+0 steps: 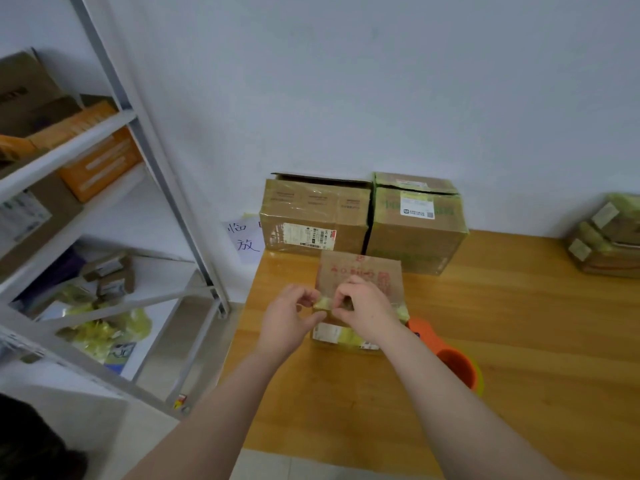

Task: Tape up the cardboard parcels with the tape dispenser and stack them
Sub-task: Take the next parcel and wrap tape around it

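Pinching tape (pixel 323 302) on parcel (pixel 360 271) edge with left hand (pixel 291 317) and right hand (pixel 363 310). Half-hiding tape dispenser (pixel 453 365) behind right forearm (pixel 450 393).

A parcel packing room, by the look of it: grey metal shelving (pixel 159 174) crammed with boxes (pixel 100 161), taped cartons (pixel 311 216) with shipping labels (pixel 304 233) (barcodes too) against the wall (pixel 381 81), a handwritten notice (pixel 244 237) beside the wooden table (pixel 519 323).
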